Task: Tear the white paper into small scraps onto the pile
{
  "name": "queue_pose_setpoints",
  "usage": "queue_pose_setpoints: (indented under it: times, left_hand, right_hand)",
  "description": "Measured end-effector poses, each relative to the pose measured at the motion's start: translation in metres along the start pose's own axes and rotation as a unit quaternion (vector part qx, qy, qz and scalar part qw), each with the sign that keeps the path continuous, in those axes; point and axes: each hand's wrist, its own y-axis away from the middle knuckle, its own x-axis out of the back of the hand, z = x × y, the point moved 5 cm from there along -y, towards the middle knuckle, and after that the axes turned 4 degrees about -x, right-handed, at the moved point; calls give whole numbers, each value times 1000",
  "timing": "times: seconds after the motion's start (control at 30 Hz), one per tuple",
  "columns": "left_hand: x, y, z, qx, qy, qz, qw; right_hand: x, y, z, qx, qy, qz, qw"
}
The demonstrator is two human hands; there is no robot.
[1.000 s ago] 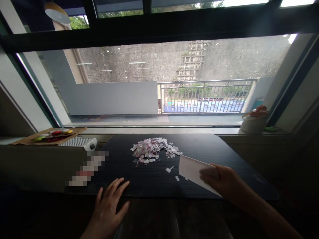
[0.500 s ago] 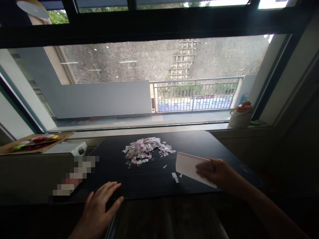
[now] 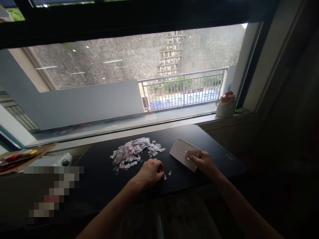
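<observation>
The white card point(image 3: 181, 151) is clamped in the right hand point(image 3: 203, 162), thumb laid across its face, tilted over the dark table point(image 3: 97, 189). The heap of paper scraps point(image 3: 132, 152) is spread on the table, left of the card. The left hand point(image 3: 151, 170) is placed just in front of the heap, fingers curled beside loose scraps point(image 3: 169, 173); whether any are pinched cannot be told, fingertips being partly hidden. A white bucket point(image 3: 225, 109) is seen on the windowsill point(image 3: 159, 126).

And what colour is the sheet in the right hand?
The sheet looks white, a little dulled by shade; the head view shows it.
</observation>
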Motion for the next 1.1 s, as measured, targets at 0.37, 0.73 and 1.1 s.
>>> queue_pose_setpoints:
  times: [0.37,0.73,1.1]
  left_hand:
    - [7,8,-17,70,169,5,983]
    - [12,26,-57,205,449,106,863]
    - [14,29,-55,221,512,121,821]
  right_hand:
    - [-1,6,-7,20,27,18,999]
    - [0,8,-14,35,51,25,998]
    - [0,9,-14,40,51,19,998]
